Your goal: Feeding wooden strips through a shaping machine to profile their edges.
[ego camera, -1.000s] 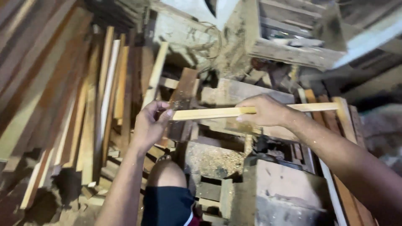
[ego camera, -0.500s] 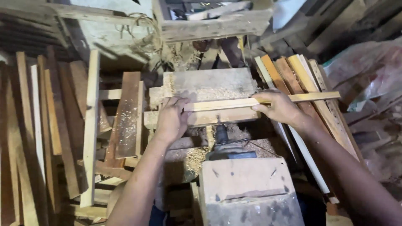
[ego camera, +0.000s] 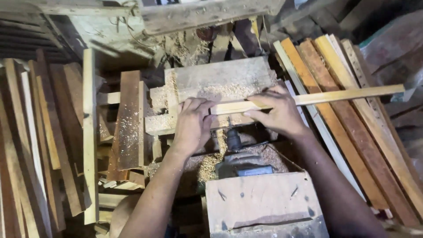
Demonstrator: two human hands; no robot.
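- Stacks of planks are leaning all around: dark boards [ego camera: 26, 145] on the left, orange and pale ones [ego camera: 352, 132] on the right.
- A sawdust-covered wooden table [ego camera: 220, 79] is sitting in the middle, with a wooden box [ego camera: 260, 202] below it and a dark spindle [ego camera: 232, 139] poking up between them.
- A long pale strip [ego camera: 343, 94] is lying across the table's front edge, most of its length sticking out to the right over the leaning boards; it looks as if the work on it is only starting.
- The right hand [ego camera: 275, 110] is pressing down on the strip, fingers laid flat along it.
- The left hand [ego camera: 191, 125] is curling over the strip's left end, fingers bent down onto it.
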